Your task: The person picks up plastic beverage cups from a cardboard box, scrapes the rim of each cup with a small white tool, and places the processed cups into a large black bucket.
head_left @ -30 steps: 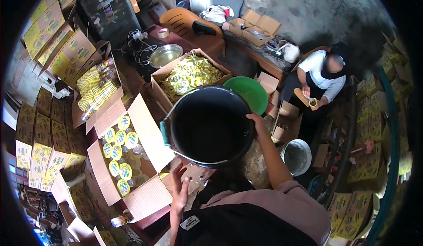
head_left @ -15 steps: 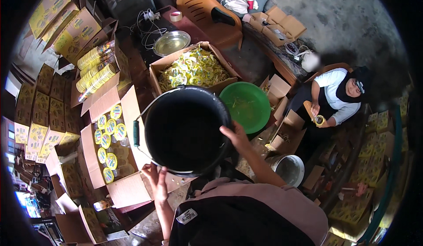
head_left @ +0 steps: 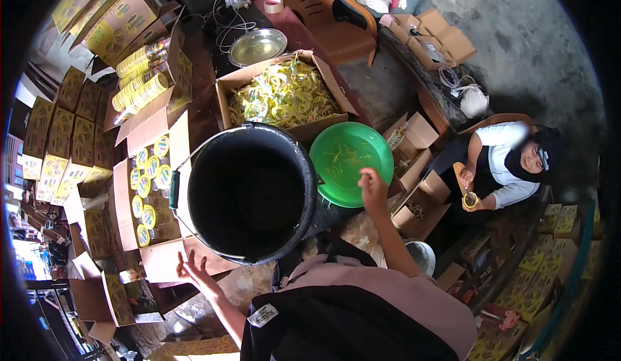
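Note:
The large black bucket (head_left: 246, 167), its wire handle lying to the left, rests on the work surface in front of me. My left hand (head_left: 193, 267) is open below its left side, fingers apart, touching nothing that I can make out. Right of the bucket, my right hand (head_left: 370, 188) hovers over the green basin (head_left: 343, 193), fingers loosely bent and holding nothing. Thin yellow strands lie inside the basin. An open carton (head_left: 119, 196) of yellow-lidded cups stands left of the bucket.
Behind are a box of yellow scraps (head_left: 228, 99), a metal bowl (head_left: 257, 47) and an orange chair (head_left: 330, 21). A seated co-worker (head_left: 508, 157) holds a small cup at right. Cartons (head_left: 58, 141) are stacked on both sides; a pale pail (head_left: 420, 257) stands lower right.
The bucket has moved leftward, partly uncovering the green basin. Both my hands have let go of it: the left moved down and left, the right onto the basin's side.

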A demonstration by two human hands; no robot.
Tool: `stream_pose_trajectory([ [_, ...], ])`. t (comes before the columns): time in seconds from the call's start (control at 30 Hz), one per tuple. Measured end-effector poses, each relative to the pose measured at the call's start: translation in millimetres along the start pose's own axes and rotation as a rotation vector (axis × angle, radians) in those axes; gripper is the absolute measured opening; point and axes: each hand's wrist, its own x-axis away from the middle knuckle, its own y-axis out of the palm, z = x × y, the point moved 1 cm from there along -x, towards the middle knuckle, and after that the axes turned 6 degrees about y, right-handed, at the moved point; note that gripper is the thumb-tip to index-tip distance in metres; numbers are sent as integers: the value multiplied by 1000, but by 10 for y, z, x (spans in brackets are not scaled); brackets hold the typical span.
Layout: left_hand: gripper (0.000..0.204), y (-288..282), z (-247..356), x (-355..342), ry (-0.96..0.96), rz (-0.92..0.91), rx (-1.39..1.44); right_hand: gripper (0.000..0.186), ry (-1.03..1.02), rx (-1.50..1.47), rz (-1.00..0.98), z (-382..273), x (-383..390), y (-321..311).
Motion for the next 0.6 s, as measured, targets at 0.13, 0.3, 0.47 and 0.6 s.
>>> stream_pose_trajectory([
  [0.13,50,-273,-71,-21,-3,284,-55,20,-246,307,35,235,-261,48],
  [0.3,50,-227,-86,8,9,253,-58,28,-71,540,-259,512,-473,485],
  [0.47,56,-144,-69,82,37,232,-157,22,-71,802,-380,603,-577,491],
  [0.6,49,-288,-26,137,5,187,-220,12,-131,865,-378,362,-653,55],
])
